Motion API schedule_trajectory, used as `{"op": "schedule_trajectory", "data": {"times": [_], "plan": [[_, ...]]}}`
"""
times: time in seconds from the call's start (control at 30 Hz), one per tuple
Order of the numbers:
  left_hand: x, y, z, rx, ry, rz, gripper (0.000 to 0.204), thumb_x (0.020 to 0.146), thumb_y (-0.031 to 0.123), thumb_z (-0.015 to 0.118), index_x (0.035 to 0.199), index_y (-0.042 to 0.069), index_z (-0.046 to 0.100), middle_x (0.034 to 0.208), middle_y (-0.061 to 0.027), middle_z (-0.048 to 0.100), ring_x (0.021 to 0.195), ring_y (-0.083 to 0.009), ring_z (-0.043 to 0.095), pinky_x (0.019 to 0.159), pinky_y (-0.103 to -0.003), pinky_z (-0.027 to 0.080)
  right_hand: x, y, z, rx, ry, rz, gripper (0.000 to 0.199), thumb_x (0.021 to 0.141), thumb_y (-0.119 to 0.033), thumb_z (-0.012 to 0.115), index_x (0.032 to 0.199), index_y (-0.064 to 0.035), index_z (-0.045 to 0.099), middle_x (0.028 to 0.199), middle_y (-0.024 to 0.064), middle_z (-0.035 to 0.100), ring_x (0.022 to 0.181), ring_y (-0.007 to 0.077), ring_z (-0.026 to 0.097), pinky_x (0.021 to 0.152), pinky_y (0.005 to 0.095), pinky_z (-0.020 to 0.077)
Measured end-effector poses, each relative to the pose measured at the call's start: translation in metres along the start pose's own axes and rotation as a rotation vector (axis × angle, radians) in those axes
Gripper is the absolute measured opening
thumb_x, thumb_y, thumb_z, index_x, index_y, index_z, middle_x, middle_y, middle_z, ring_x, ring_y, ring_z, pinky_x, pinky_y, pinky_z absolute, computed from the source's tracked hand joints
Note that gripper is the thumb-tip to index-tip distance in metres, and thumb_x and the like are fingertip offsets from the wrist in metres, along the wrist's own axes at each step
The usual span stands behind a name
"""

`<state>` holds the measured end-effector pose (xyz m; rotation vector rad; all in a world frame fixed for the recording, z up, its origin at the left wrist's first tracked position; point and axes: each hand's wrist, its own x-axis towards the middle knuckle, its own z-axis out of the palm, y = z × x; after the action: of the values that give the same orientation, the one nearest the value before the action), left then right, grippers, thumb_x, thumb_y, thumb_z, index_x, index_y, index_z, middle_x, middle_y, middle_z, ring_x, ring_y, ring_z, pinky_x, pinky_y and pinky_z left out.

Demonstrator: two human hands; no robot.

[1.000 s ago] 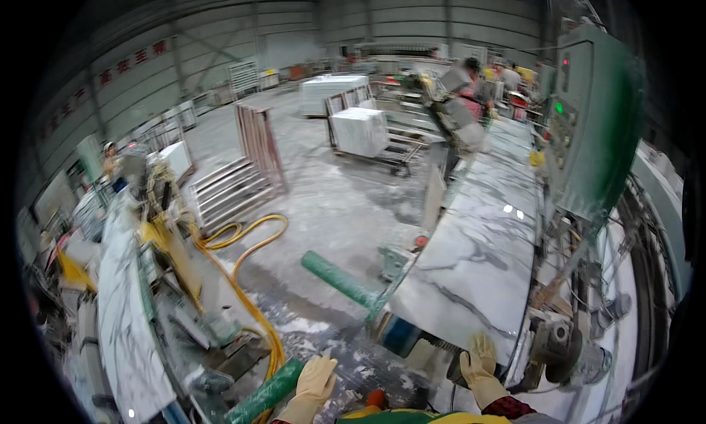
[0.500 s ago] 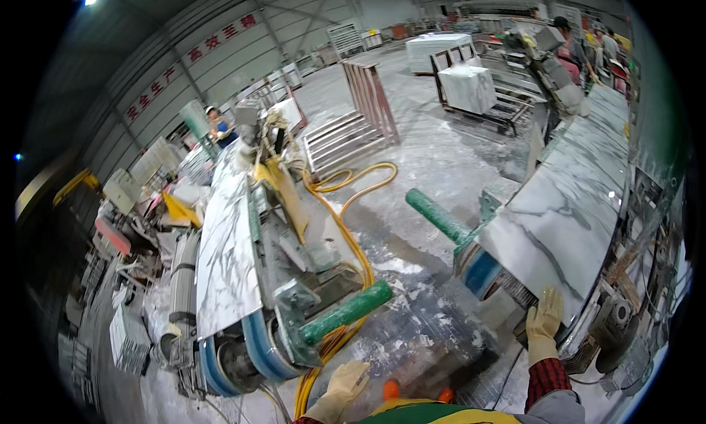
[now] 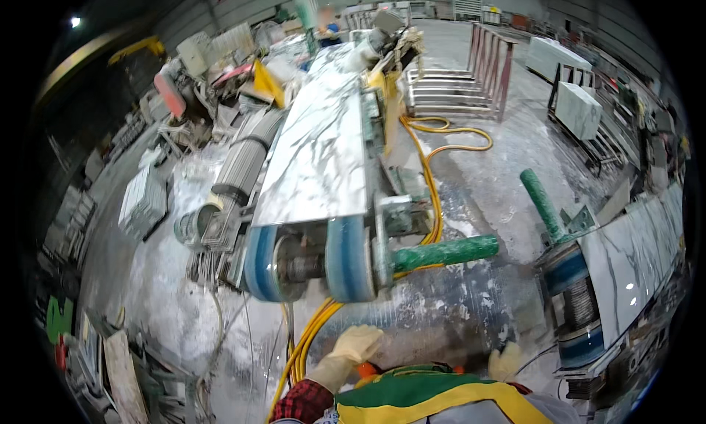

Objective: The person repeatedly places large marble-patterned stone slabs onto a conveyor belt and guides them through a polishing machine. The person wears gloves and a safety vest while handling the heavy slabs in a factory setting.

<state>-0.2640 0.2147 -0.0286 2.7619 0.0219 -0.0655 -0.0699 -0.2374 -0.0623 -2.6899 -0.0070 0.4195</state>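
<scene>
Hanging in front of the green and yellow apron (image 3: 413, 389), the left hand (image 3: 358, 344) wears a cream glove, fingers loosely stretched out, nothing in it that I can see. The right hand (image 3: 504, 362) is lower and blurry, partly hidden by the apron, so I honestly can't tell how wide its fingers are. Neither one touches stone.

Just beyond the left hand, a yellow hose (image 3: 307, 343) loops over the floor, with a green roller (image 3: 448, 253) sticking out sideways past it. Straight ahead is a conveyor with two blue belts (image 3: 262, 261), and the veined white slab (image 3: 316, 159) lies flat on top, its near edge by the end rollers. Over to the right, nearer the right hand, a second marbled slab (image 3: 634, 255) lies on another belt line, well apart from the first.

Progress-wise, I'd call it a between-steps moment: both slabs are already on their belts, but no hand is on either yet, so any handling of them looks undone. Can't judge from here whether the faces are finished.

Farther out: a slatted metal rack (image 3: 456, 93), then a pale stone block (image 3: 579, 110) on a frame.
</scene>
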Motion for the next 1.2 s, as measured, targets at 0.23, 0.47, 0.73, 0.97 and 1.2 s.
{"op": "schedule_trajectory", "data": {"times": [0.23, 0.47, 0.73, 0.97, 1.2], "plan": [[-0.072, -0.110, -0.086, 0.000, 0.209, -0.143, 0.041, 0.101, 0.025, 0.076, 0.140, 0.011, 0.070, 0.143, -0.0166, 0.074, 0.134, -0.0390, 0.068, 0.116, -0.053, 0.051, 0.061, -0.257, 0.072, 0.019, 0.409, -0.935, 0.065, 0.096, -0.021, 0.076, 0.154, 0.0045, 0.059, 0.152, 0.0297, 0.064, 0.140, 0.0513, 0.060, 0.125, 0.0575, 0.0450], [-0.100, -0.173, -0.076, -0.020, 0.297, -0.308, 0.045, 0.102, 0.023, 0.076, 0.144, 0.010, 0.067, 0.145, -0.0193, 0.072, 0.137, -0.0410, 0.065, 0.115, -0.053, 0.051, 0.044, -0.412, 0.104, 0.154, 0.353, -1.325, 0.063, 0.094, -0.017, 0.080, 0.152, 0.0016, 0.063, 0.150, 0.0282, 0.067, 0.141, 0.0499, 0.062, 0.126, 0.0575, 0.0459], [-0.092, -0.184, -0.147, 0.013, 0.243, -0.316, 0.038, 0.099, 0.015, 0.074, 0.135, 0.005, 0.067, 0.133, -0.0178, 0.070, 0.123, -0.0414, 0.065, 0.107, -0.053, 0.052, 0.129, -0.539, 0.132, 0.122, 0.515, -1.352, 0.057, 0.099, -0.024, 0.076, 0.151, -0.0021, 0.067, 0.152, 0.0248, 0.068, 0.146, 0.0437, 0.061, 0.129, 0.0555, 0.0439], [-0.102, -0.221, -0.186, 0.045, 0.417, -0.472, 0.048, 0.100, 0.011, 0.073, 0.146, 0.002, 0.062, 0.146, -0.0238, 0.065, 0.132, -0.0474, 0.062, 0.112, -0.056, 0.052, 0.174, -0.588, 0.179, 0.036, 0.495, -1.244, 0.063, 0.100, -0.026, 0.076, 0.157, -0.0037, 0.061, 0.159, 0.0239, 0.062, 0.151, 0.0443, 0.055, 0.132, 0.0549, 0.0378], [-0.042, -0.273, -0.215, 0.092, 0.372, -0.562, 0.066, 0.105, 0.018, 0.072, 0.166, 0.008, 0.050, 0.167, -0.0265, 0.053, 0.152, -0.0500, 0.050, 0.131, -0.057, 0.037, 0.159, -0.591, 0.155, -0.013, 0.376, -1.157, 0.057, 0.102, -0.026, 0.073, 0.154, -0.0046, 0.064, 0.159, 0.0221, 0.062, 0.151, 0.0419, 0.054, 0.133, 0.0550, 0.0361]]}}
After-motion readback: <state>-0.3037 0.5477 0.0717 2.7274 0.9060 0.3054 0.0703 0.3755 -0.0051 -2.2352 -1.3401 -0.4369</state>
